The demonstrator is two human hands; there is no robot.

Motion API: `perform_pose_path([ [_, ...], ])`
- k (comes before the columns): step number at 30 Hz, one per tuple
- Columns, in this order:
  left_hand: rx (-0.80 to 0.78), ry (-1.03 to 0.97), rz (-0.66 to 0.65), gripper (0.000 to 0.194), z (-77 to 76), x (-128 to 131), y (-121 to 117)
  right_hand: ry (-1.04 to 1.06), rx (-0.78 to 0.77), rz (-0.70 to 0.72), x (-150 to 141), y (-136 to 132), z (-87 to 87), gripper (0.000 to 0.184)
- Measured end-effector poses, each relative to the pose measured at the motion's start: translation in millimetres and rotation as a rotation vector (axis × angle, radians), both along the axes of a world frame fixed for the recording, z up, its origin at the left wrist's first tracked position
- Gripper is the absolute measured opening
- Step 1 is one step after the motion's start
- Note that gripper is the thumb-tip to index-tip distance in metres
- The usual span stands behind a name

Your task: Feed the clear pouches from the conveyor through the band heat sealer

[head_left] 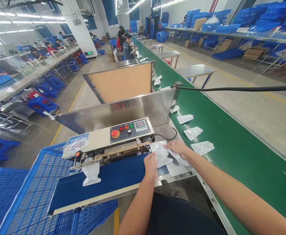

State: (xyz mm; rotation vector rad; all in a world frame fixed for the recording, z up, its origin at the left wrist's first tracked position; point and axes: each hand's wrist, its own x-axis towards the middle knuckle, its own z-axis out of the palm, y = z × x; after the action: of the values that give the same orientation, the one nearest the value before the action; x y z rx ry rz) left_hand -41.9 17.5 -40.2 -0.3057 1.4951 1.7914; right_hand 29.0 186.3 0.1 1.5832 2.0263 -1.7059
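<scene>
A band sealing machine [123, 133] stands in front of me, with a dark blue belt [108, 179] running under its sealing slot. My left hand [150, 166] and my right hand [178, 148] hold a clear plastic pouch [161, 153] flat at the machine's right-hand entry. A second pouch [178, 160] lies under my right hand. Another sealed pouch [91, 173] rides the blue belt near the left end of the slot.
A green conveyor [231, 147] runs along the right and carries several loose pouches [193, 132]. A blue plastic crate [30, 195] sits below the belt's left end. A black cable [231, 88] crosses above the conveyor. Other people work further up the line.
</scene>
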Motion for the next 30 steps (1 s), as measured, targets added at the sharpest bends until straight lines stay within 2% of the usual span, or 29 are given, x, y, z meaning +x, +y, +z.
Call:
perform_pose_path([
  [5,-0.002,-0.04,0.08,0.053,-5.4,-17.8,-18.8,-0.023,0.003,0.083,-34.7,-22.2,4.2,0.037],
  [8,-0.017,-0.018,0.113,0.055,-3.2,-28.7,-43.8,-0.003,-0.012,0.107,-36.4,-32.8,8.8,0.041],
  [10,-0.128,0.152,0.198,0.053,3.5,-28.3,-67.2,0.029,-0.045,0.092,-26.4,-35.7,13.9,0.044],
  [12,-0.286,0.471,0.291,0.05,13.8,-17.2,-89.0,0.078,-0.107,0.027,-12.5,-38.6,20.1,0.048],
  [14,-0.348,0.75,0.233,0.043,26.1,2.9,-100.1,0.168,-0.149,-0.1,-0.8,-45.7,26.9,0.052],
  [15,-0.309,0.809,0.115,0.038,32.3,14.1,-100.0,0.224,-0.149,-0.168,2.6,-51.5,30.4,0.055],
  [17,-0.163,0.801,-0.174,0.036,43.5,33.2,-89.5,0.334,-0.133,-0.283,4.4,-66.3,37.6,0.063],
  [19,-0.052,0.774,-0.351,0.04,51.8,42.1,-72.1,0.451,-0.179,-0.338,2.5,-80.9,44.5,0.068],
  [20,-0.03,0.779,-0.362,0.04,54.5,42.0,-63.8,0.517,-0.231,-0.352,1.8,-86.4,47.4,0.068],
  [23,-0.009,0.733,-0.255,0.042,57.0,30.1,-48.4,0.689,-0.307,-0.341,7.4,-91.7,50.4,0.063],
  [25,0.03,0.628,-0.204,0.05,55.7,20.7,-46.0,0.696,-0.23,-0.255,17.9,-88.2,46.8,0.059],
  [27,0.047,0.562,-0.18,0.054,54.1,16.2,-45.9,0.641,-0.145,-0.106,31.1,-84.1,41.0,0.056],
  [30,0.026,0.576,-0.166,0.055,52.5,19.5,-45.3,0.582,-0.026,0.084,48.1,-82.9,33.6,0.053],
])
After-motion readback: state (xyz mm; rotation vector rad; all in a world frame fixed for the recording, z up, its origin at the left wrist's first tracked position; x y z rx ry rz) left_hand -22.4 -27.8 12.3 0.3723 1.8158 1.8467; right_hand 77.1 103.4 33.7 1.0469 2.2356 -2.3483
